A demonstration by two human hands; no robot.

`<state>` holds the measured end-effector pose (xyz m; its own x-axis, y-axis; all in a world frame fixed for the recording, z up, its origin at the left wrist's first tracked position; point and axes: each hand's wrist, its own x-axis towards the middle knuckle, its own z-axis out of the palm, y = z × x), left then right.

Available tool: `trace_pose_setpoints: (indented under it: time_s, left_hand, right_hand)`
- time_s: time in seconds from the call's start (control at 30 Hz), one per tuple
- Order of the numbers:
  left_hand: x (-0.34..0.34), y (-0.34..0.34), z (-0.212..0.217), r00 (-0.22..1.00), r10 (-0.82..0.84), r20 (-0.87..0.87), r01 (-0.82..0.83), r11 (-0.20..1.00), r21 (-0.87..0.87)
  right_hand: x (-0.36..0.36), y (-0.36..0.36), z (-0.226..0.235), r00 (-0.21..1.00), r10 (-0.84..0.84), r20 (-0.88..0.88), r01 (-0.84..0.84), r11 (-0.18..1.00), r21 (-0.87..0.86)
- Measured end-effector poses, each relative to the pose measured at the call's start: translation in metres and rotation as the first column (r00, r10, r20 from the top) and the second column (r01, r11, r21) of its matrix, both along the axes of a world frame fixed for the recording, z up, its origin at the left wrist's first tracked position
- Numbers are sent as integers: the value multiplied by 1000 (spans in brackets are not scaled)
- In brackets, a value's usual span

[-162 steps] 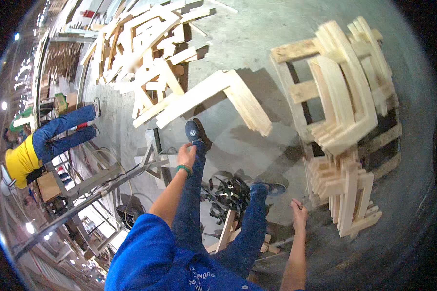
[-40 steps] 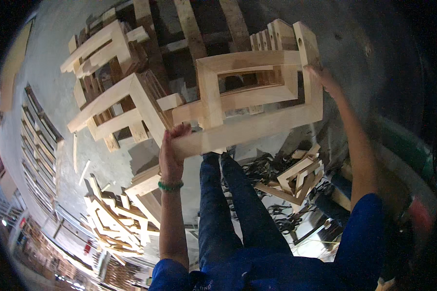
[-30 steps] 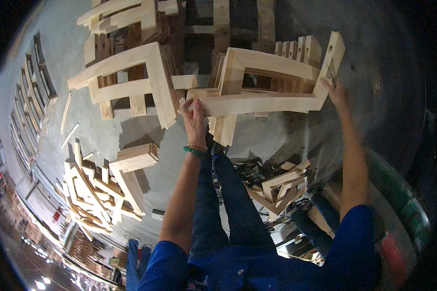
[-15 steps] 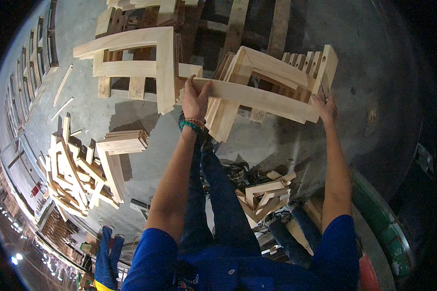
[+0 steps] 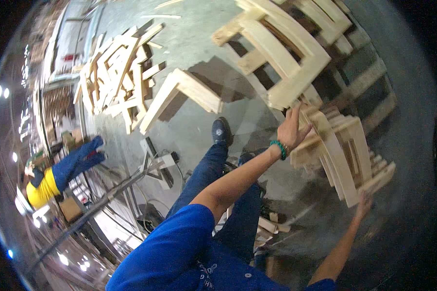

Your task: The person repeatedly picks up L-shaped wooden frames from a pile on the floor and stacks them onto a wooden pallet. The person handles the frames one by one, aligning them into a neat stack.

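Note:
A stack of pale wooden frame pieces [image 5: 331, 151], with long slats and joined corners, lies between my hands at the right. My left hand [image 5: 290, 131], with a green beaded bracelet at the wrist, grips the near-left end of the front slat. At the stack's lower right end my right hand [image 5: 363, 205] has its fingers closed around a frame corner; motion blur softens them. Farther off, another stack of angled wooden frames [image 5: 296, 72] rests on a wooden pallet [image 5: 369, 77], close to my left hand.
A jumbled heap of wooden pieces [image 5: 114, 72] lies on the grey floor at the left. Beside it stands an L-shaped wooden stack [image 5: 194, 92]. A metal stand [image 5: 158, 162] is left of my legs. A person in a yellow top [image 5: 43, 189] is at the far left.
My view has swung to the left, so the heap, pallet and frames appear shifted and rotated. Both hands keep their places at the two ends of the wooden frame stack.

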<state>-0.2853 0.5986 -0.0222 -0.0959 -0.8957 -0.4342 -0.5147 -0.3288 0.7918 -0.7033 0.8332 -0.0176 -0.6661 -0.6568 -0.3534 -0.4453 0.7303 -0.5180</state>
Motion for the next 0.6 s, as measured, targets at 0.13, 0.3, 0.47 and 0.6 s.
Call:
trace_pose_setpoints:
  time_s: [0.13,0.3,0.47,0.6]
  left_hand:
    - [116,29,-21,988,152,26,-153,988,20]
    - [309,122,-46,882,350,315,-431,870,240]
    - [455,164,-75,690,699,185,-723,675,145]
    - [560,202,-66,648,755,97,-739,593,320]
  right_hand:
    - [12,-30,13,950,-3,-312,-3,1000,-19]
    - [153,-50,9,863,213,-458,-56,942,332]
    - [292,-122,1,926,375,-39,-373,926,51]
    - [478,-109,-1,795,604,55,-607,792,65]
